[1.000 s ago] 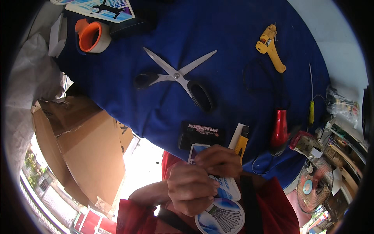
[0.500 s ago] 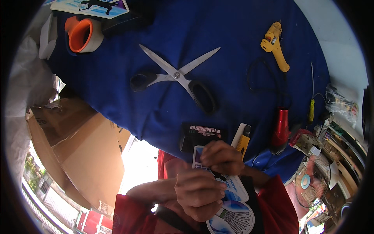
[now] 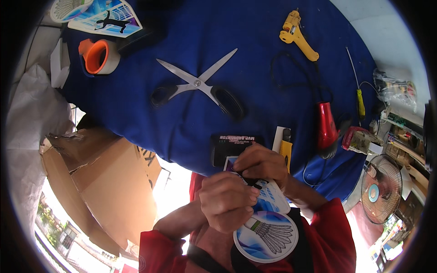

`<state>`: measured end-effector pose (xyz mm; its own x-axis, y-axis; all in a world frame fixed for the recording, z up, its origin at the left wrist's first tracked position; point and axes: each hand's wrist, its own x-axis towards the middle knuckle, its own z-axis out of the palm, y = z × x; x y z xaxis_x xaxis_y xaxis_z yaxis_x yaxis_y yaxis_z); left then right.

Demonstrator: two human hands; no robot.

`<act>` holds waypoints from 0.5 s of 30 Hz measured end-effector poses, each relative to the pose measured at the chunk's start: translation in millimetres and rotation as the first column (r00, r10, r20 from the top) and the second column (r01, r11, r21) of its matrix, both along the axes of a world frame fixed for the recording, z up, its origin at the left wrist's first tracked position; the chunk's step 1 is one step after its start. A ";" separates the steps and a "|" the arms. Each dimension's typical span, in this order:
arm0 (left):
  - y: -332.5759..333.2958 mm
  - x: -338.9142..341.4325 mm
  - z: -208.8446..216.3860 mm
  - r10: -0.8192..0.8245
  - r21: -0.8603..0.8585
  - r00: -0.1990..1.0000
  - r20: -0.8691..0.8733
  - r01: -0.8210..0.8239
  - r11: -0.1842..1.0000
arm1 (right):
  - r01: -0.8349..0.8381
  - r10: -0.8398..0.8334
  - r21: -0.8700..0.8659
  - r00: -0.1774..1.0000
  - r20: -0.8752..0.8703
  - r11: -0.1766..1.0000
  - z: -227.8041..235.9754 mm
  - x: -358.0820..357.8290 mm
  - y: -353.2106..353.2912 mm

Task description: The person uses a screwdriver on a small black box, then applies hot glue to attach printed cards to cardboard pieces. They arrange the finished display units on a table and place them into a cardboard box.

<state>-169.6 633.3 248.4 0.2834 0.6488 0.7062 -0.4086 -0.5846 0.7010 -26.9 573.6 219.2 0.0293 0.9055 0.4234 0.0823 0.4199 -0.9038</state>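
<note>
A badminton plaque point(image 3: 273, 199), blue and white with a black figure, leans close to my body in the lower middle. Its round disc point(image 3: 268, 236) shows a shuttlecock. At the plaque's other end sits a black block point(image 3: 221, 152) with a printed face; how they join is hidden. My left hand point(image 3: 227, 200) is closed in a fist-like pinch over the plaque. Just beyond it, my right hand point(image 3: 263, 166) is also closed, fingertips pinched at the plaque near the block. Whatever the fingertips hold is hidden or too small to make out.
Open scissors point(image 3: 197, 83) lie on the blue cloth point(image 3: 255, 95). A yellow cutter point(image 3: 286, 152) is beside my right hand. Farther off are a red heat tool point(image 3: 325, 127), a yellow glue gun point(image 3: 298, 36), a screwdriver point(image 3: 360, 102), an orange tape dispenser point(image 3: 96, 57) and another plaque point(image 3: 114, 18).
The whole view has shifted, showing more of the second plaque at the far left. Both hands stay closed over the plaque, slightly higher in the picture, and the shuttlecock disc shows more fully.
</note>
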 end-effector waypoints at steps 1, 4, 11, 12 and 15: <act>3.3 -3.8 -4.8 -0.069 0.012 0.997 -0.017 0.069 0.998 | -0.025 0.029 -0.040 0.997 0.078 0.999 5.0 4.3 0.5; 6.1 -20.8 -22.6 -0.084 0.062 0.990 -0.112 0.092 0.994 | -0.086 0.107 -0.126 0.979 0.171 0.988 16.7 11.7 6.4; -28.9 -49.8 -32.7 0.337 0.167 0.833 -0.439 -0.293 0.941 | 0.092 -0.354 -0.525 0.834 -0.423 0.846 55.9 3.3 39.4; -32.4 -46.6 -31.9 0.399 0.235 0.798 -0.452 -0.325 0.916 | 0.105 -0.402 -0.555 0.799 -0.447 0.825 61.5 1.7 42.8; -31.0 -36.7 -28.6 0.512 0.189 0.793 -0.329 -0.476 0.859 | -0.047 -0.262 -0.472 0.781 -0.567 0.881 72.9 -10.8 40.7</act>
